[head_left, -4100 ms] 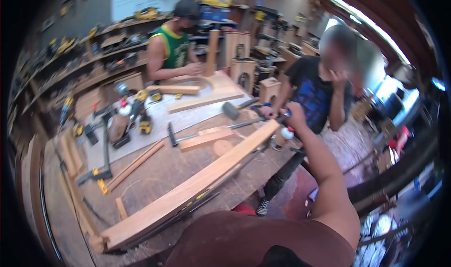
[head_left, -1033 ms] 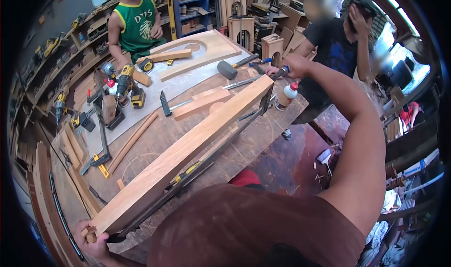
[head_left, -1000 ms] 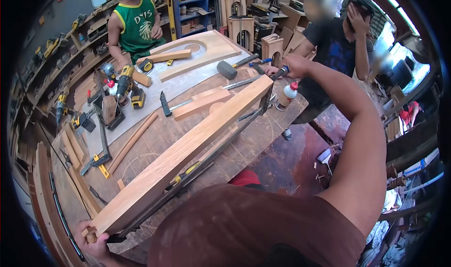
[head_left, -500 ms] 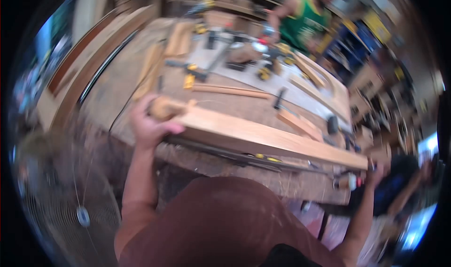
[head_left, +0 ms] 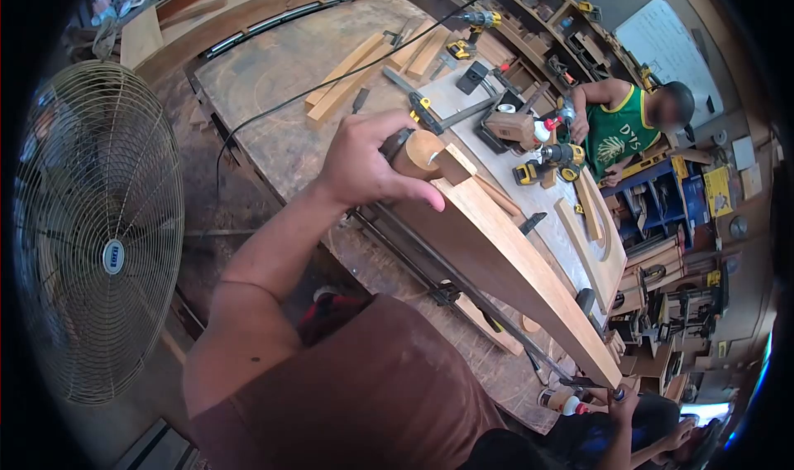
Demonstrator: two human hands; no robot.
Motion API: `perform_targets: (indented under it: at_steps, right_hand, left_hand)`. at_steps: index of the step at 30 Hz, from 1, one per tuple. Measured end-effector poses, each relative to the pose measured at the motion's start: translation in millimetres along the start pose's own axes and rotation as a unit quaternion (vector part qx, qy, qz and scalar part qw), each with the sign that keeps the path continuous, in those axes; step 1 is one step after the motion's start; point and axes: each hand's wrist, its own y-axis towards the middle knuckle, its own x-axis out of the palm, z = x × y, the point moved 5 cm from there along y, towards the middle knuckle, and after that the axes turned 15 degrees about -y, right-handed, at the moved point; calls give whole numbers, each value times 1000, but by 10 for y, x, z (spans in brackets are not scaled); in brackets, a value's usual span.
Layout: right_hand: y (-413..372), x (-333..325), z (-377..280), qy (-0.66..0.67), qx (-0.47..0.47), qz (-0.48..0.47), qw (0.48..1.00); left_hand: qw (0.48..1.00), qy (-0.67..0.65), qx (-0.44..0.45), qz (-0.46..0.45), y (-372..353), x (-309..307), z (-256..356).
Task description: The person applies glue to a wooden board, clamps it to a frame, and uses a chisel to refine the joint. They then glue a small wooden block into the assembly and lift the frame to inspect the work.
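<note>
My left hand is closed around a round wooden block, its thumb stretched along the near side. A small square wood piece sits against that block, at the near end of a long wooden board. The board slants down to the right over the table's front edge. At its far end my right hand is closed around a dark handle, partly hidden by the fingers. A metal clamp bar runs beside the board's lower face.
A caged fan stands at the left. On the workbench lie wood strips, a cordless drill, a bar clamp and a curved wood frame. A black cable crosses it. A person in green works opposite.
My view has turned, so the board now slants steeply down to the right and the fan shows fully. Both hands stay at the board's two ends.
</note>
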Motion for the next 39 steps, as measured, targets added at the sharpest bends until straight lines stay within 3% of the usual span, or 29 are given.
perform_targets:
  at_steps: [2,4,5,7,8,12,14,18,22,25,27,28,32,35,37,39]
  right_hand:
    - [-77,96,50,-23,29,-8,999]
    - [-212,179,110,-63,115,144,981]
    - [-204,288,64,-65,117,144,981]
    - [-327,351,51,15,242,254,936]
    - [-333,326,-35,15,255,291,922]
    - [-352,248,26,-21,249,250,935]
    - [-324,270,154,-69,163,189,966]
    - [-242,-1,-146,-61,117,83,988]
    - [-181,-143,-251,-48,110,18,993]
    - [-134,-56,-114,-68,36,-59,995]
    - [-124,83,69,51,7,-32,998]
    - [-140,290,454,26,-25,-22,999]
    - [-181,-2,-94,14,23,10,1000]
    - [-166,43,-28,28,46,12,998]
    - [-145,161,168,-3,30,43,999]
    - [-170,184,330,-36,16,72,997]
  left_hand:
    - [1000,7,7,-7,7,9,13]
    - [1000,-11,-13,-11,14,11,8]
    - [999,-26,-33,-16,17,8,0]
    - [997,-43,-60,-37,15,-17,9]
    - [993,-56,-84,-59,18,-12,0]
    - [993,-53,-41,-92,67,-24,32]
    - [996,-34,44,-76,55,-35,35]
    - [997,-33,12,-74,-30,-80,15]
    - [996,-7,32,-87,-33,-73,16]
    - [995,5,59,-79,-31,-87,49]
    - [994,-11,54,-94,-24,-84,56]
    - [994,-14,65,-87,-18,-91,81]
    - [988,-115,92,-47,-6,-88,82]
    - [967,-207,139,-59,57,-83,63]
    - [954,-216,180,-102,94,-90,70]
    - [956,-127,230,-127,167,-120,174]
